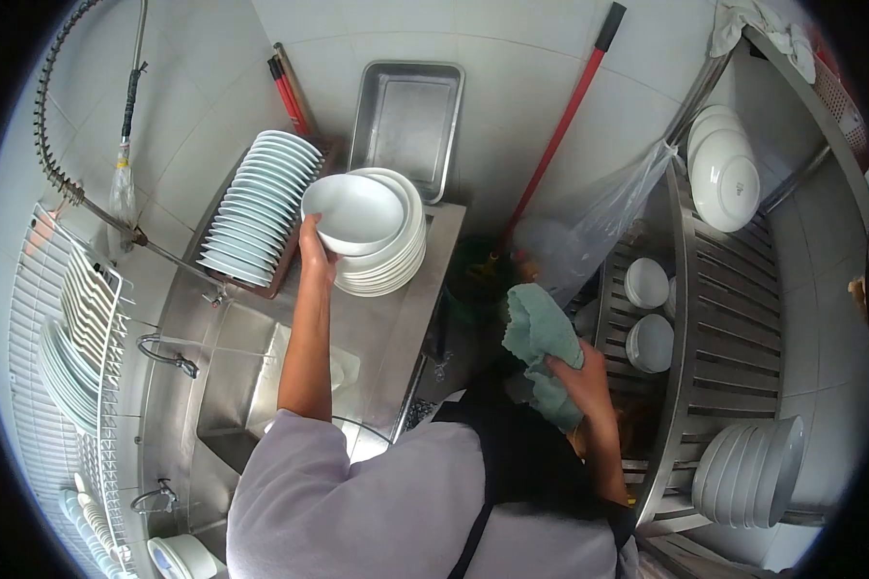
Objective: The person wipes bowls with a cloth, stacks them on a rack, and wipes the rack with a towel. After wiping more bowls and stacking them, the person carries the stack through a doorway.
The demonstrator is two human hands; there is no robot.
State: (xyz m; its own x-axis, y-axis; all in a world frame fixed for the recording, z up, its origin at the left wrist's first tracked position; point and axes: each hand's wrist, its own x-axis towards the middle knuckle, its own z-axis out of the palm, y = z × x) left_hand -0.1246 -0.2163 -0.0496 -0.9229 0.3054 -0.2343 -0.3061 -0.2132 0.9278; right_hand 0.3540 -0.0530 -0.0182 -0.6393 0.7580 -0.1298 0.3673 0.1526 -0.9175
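My left hand (317,253) grips the near-left rim of a white bowl (359,214), thumb along its edge. The bowl overlaps a stack of white plates (388,275) on the steel counter (377,333). A rack of upright white plates (261,207) stands just left of it. Out to the right, my right hand (581,376) is closed around a crumpled green cloth (543,333), which hangs down below the fingers.
A steel tray (410,121) leans on the wall behind the stack. Left are a sink (227,405) and a wire dish rack (111,386). A slatted metal shelf (729,328) on the right holds stacked bowls (743,473) and plates (724,183). A red-handled pole (565,130) rises from a dark bin.
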